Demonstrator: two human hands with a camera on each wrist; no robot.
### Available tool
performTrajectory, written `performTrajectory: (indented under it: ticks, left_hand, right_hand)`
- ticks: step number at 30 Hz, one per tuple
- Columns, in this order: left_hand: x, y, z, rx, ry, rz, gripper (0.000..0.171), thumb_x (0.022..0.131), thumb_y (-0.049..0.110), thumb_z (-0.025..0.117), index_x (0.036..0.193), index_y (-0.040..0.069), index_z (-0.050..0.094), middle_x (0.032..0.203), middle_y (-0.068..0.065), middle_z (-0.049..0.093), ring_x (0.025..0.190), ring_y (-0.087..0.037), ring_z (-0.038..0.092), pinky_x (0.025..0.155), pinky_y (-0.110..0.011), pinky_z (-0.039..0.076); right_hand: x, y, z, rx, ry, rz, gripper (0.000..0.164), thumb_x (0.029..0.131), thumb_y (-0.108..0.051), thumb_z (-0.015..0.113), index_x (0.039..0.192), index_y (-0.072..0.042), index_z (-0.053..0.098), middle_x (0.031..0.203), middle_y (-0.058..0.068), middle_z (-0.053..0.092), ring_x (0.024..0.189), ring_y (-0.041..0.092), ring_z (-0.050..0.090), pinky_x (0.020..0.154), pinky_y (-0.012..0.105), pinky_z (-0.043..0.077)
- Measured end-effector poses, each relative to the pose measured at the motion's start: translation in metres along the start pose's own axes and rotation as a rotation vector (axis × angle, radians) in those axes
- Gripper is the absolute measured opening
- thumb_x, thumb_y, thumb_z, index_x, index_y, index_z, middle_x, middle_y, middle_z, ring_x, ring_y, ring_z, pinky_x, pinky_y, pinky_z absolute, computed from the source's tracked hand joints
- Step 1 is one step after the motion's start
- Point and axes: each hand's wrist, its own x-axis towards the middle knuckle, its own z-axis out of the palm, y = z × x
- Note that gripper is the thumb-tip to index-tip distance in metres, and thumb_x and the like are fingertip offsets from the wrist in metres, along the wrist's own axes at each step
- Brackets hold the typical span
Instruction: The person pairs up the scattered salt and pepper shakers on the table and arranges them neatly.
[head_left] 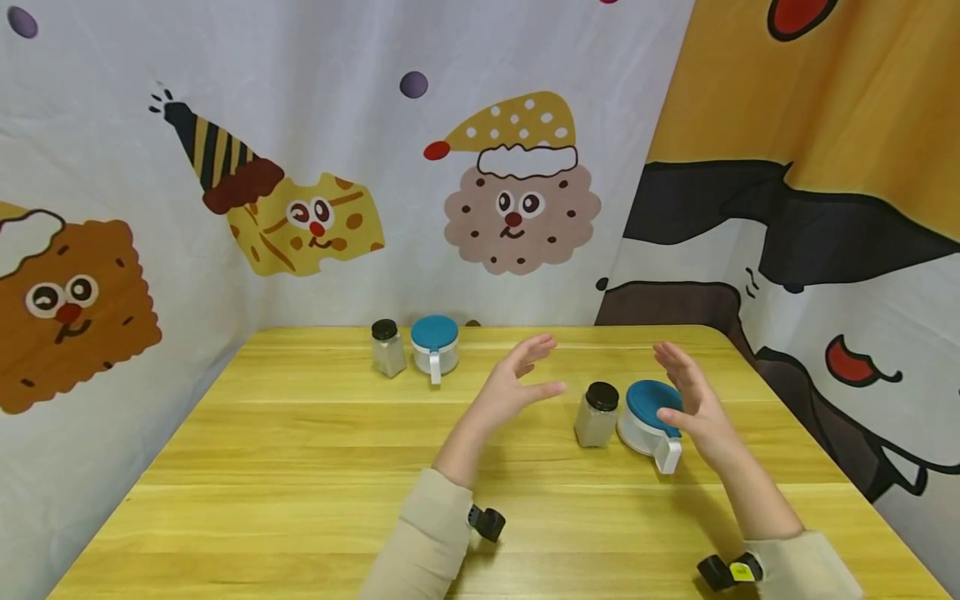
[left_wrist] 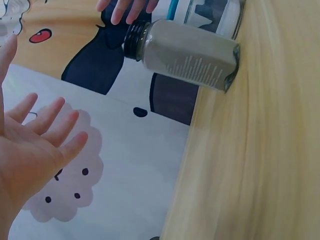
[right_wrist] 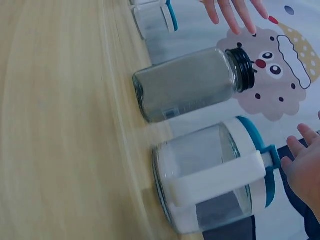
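Note:
My left hand [head_left: 513, 383] hovers over the table with its fingers spread, to the left of a black-capped glass jar [head_left: 597, 417] that holds greyish powder. Over on the right, my right hand [head_left: 696, 404] hangs beside and partly in front of a glass pot [head_left: 643, 429] with a blue lid and white handle. Neither hand holds anything. In the right wrist view the jar [right_wrist: 190, 82] and the pot [right_wrist: 210, 175] stand side by side, and the right fingers [right_wrist: 300, 147] are close to the lid. The left wrist view shows the left hand [left_wrist: 37, 140] apart from the jar [left_wrist: 187, 54].
At the table's back stand a second black-capped jar [head_left: 387, 350] and a second blue-lidded pot [head_left: 435, 346]. The wooden table [head_left: 300, 475] ends at a printed cloth backdrop [head_left: 337, 83]. Each wrist wears a black strap device [head_left: 489, 523].

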Motion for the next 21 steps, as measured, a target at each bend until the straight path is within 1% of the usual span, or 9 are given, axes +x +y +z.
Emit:
performTrajectory:
  ticks: [1,3,5,8,10,15,17,21]
  left_hand:
    - [-0.001,0.002,-0.002,-0.001,-0.004,-0.001,0.069,0.087,0.014,0.072,0.146,0.015,0.037,0.146,-0.006,0.043,0.134,-0.021,0.037,0.11,-0.042,0.026]
    - [-0.004,0.012,-0.006,0.001,-0.009,0.0,0.069,0.088,0.013,0.072,0.147,0.011,0.036,0.146,-0.01,0.042,0.134,-0.024,0.036,0.11,-0.043,0.025]
    - [-0.007,0.021,-0.01,0.007,-0.008,0.001,0.068,0.088,0.012,0.071,0.147,0.008,0.036,0.146,-0.012,0.041,0.135,-0.026,0.036,0.11,-0.044,0.025]
    - [-0.013,0.034,-0.015,0.026,0.0,0.003,0.067,0.088,0.012,0.07,0.146,0.007,0.037,0.146,-0.012,0.042,0.134,-0.026,0.037,0.109,-0.045,0.026]
    - [-0.015,0.035,-0.019,0.037,0.007,0.001,0.067,0.088,0.011,0.071,0.146,0.007,0.037,0.145,-0.011,0.042,0.134,-0.026,0.036,0.11,-0.045,0.025]
    - [-0.02,0.037,-0.029,0.057,0.014,-0.011,0.069,0.088,0.012,0.071,0.147,0.008,0.035,0.147,-0.011,0.041,0.135,-0.025,0.035,0.11,-0.044,0.024]
    - [-0.022,0.037,-0.033,0.068,0.012,-0.009,0.07,0.089,0.013,0.07,0.148,0.007,0.034,0.148,-0.012,0.039,0.136,-0.025,0.033,0.11,-0.043,0.024]
    - [-0.023,0.038,-0.039,0.078,0.009,-0.005,0.07,0.089,0.014,0.07,0.148,0.008,0.033,0.149,-0.013,0.037,0.136,-0.025,0.032,0.111,-0.043,0.023]
  right_hand:
    - [0.001,-0.001,0.002,0.004,0.001,-0.003,0.08,0.084,0.011,0.06,0.152,-0.004,0.02,0.154,0.012,0.024,0.138,0.017,0.021,0.11,0.023,0.015]
    - [0.003,-0.002,0.005,0.012,0.003,-0.006,0.081,0.083,0.01,0.062,0.151,-0.004,0.02,0.153,0.014,0.024,0.139,0.019,0.021,0.11,0.023,0.015]
    - [0.004,-0.004,0.008,0.02,0.008,-0.006,0.081,0.082,0.01,0.063,0.151,-0.003,0.021,0.153,0.015,0.024,0.139,0.019,0.021,0.109,0.023,0.016]
    - [0.007,-0.005,0.011,0.022,0.009,-0.013,0.081,0.082,0.01,0.063,0.151,-0.003,0.022,0.153,0.016,0.024,0.139,0.019,0.021,0.109,0.023,0.017]
    - [0.008,-0.005,0.013,0.033,0.006,-0.027,0.082,0.081,0.01,0.063,0.151,-0.002,0.021,0.153,0.017,0.024,0.139,0.02,0.022,0.109,0.023,0.017]
    - [0.013,-0.004,0.018,0.059,-0.011,-0.056,0.082,0.083,0.003,0.067,0.151,0.0,0.02,0.153,0.019,0.023,0.139,0.021,0.021,0.109,0.024,0.016]
    - [0.014,-0.004,0.02,0.061,-0.016,-0.055,0.082,0.084,-0.001,0.068,0.151,0.0,0.019,0.153,0.019,0.022,0.139,0.022,0.021,0.109,0.024,0.016]
    - [0.017,-0.005,0.024,0.074,-0.022,-0.046,0.082,0.084,0.0,0.068,0.151,-0.001,0.02,0.153,0.019,0.022,0.139,0.022,0.02,0.109,0.025,0.016]
